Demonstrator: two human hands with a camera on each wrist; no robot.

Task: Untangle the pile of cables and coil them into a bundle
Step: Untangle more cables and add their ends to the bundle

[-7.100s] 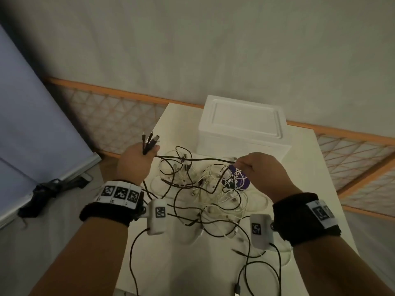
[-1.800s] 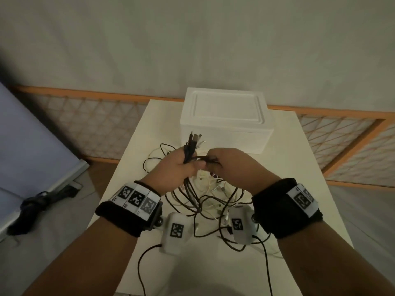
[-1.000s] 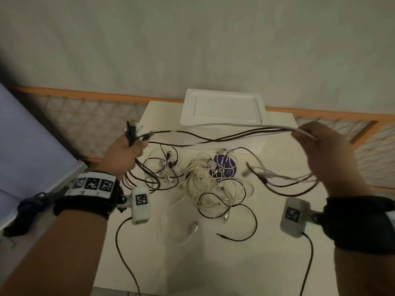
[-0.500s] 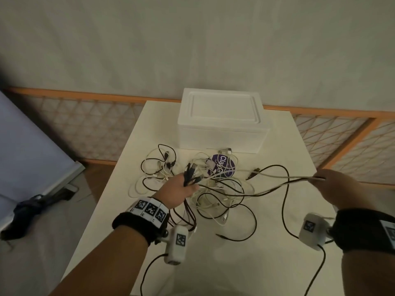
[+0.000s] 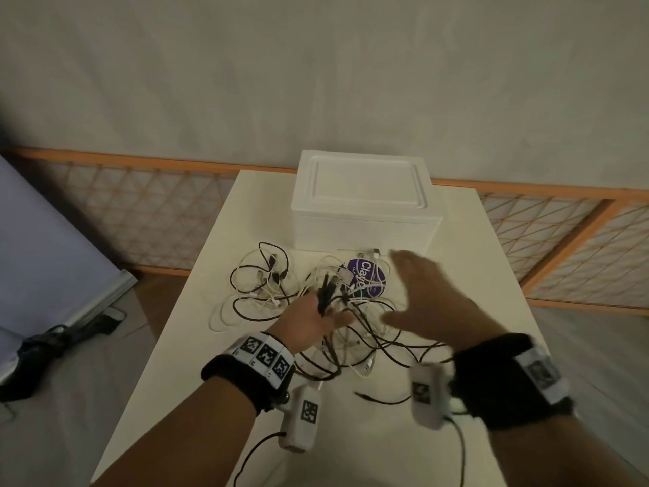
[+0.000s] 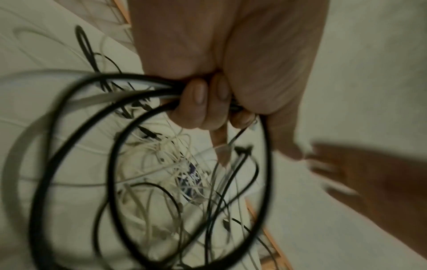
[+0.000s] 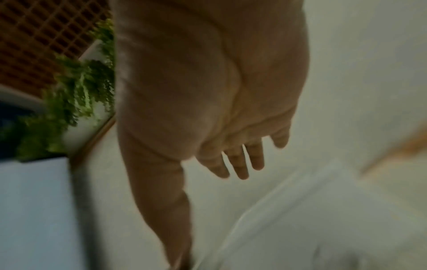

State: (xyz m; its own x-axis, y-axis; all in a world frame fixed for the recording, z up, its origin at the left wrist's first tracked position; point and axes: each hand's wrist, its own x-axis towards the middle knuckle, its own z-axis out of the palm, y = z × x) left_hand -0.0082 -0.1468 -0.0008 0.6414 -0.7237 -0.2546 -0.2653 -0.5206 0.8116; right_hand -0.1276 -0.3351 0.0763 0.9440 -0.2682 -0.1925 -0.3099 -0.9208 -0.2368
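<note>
My left hand has its grip clamped on a bunch of cables: the fingers curl around several black strands and one grey strand, seen close up from my left wrist. The plug ends stick up out of the top of my fist, and the held strands hang below it in wide loops. My right hand holds nothing. Its grip is apart, fingers straight and spread, palm down, hovering just right of my left hand and above the pile; it is blurred.

Under both hands the rest of the cables, black and white, lie in a tangled pile on the tabletop. A round purple label with white lettering lies in the pile, partly covered by strands. One loose black end lies apart from the pile, near my right wrist.

Behind the pile, at the far edge of the tabletop, stands a white foam box with its lid on. Each wrist wears a black band with printed square markers and a small white camera unit hanging from it. Beyond the tabletop runs a low orange lattice fence along a pale wall.
</note>
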